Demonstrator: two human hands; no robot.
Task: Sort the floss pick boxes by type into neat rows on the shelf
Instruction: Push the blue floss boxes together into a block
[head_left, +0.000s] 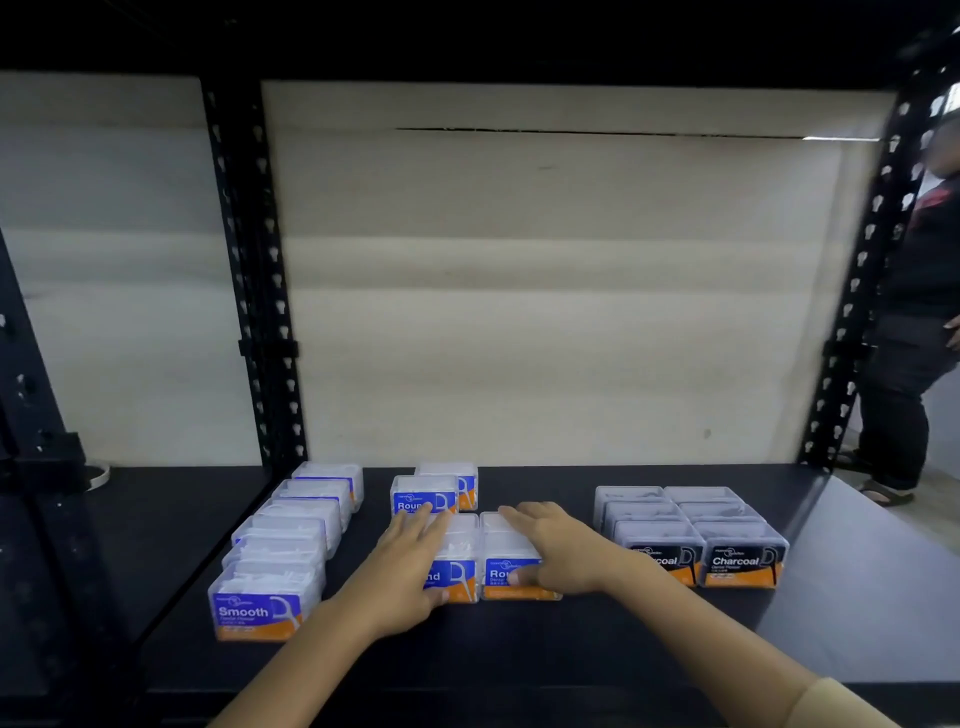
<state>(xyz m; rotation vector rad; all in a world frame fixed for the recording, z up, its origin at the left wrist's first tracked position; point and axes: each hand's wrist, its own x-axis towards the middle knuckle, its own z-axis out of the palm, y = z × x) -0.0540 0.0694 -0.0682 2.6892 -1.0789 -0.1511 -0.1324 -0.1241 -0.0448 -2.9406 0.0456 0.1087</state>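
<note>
On the black shelf (519, 644) a row of several blue-and-orange Smooth boxes (257, 608) runs from front left toward the back. In the middle stand two Round boxes side by side at the front. My left hand (415, 561) lies flat on the left Round box (460, 569), thumb at its front. My right hand (553, 551) lies flat on the right Round box (506, 571), thumb on its label. Two more Round boxes (423, 496) stand behind them. Black Charcoal boxes (740, 558) form two rows on the right.
Black perforated uprights stand at the left (249, 270) and right (857, 291) of the bay, with a pale back panel (545, 286) behind. A person (914, 322) stands beyond the right upright. Bare shelf lies between the Round and Charcoal groups.
</note>
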